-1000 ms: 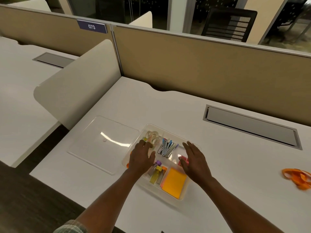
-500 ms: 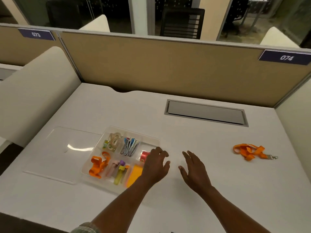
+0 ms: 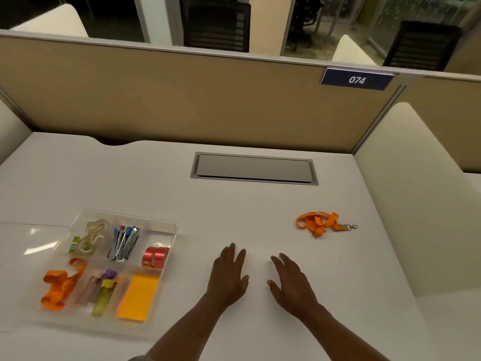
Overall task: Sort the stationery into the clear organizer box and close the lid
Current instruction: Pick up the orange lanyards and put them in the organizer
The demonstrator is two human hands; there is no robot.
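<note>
The clear organizer box (image 3: 172,226) lies uncovered on the white desk at the left. Its compartments hold tape rolls (image 3: 91,235), clips (image 3: 123,242), red ribbon rolls (image 3: 155,256), an orange lanyard (image 3: 61,284), highlighters (image 3: 102,291) and an orange sticky pad (image 3: 138,295). Its clear lid (image 3: 31,238) lies flat just left of it. A second orange lanyard (image 3: 318,222) lies loose at the right. My left hand (image 3: 229,274) and my right hand (image 3: 290,281) hover over the desk between box and lanyard, fingers spread, holding nothing.
A grey cable hatch (image 3: 253,168) is set into the desk at the back centre. A tan partition (image 3: 182,100) with the sign 074 (image 3: 357,80) closes the far side. Cream side dividers (image 3: 406,178) bound the desk on the right and left.
Both hands left the box and moved right over the bare desk. My view swung right, so the box now sits at the left and the loose lanyard is nearer the middle.
</note>
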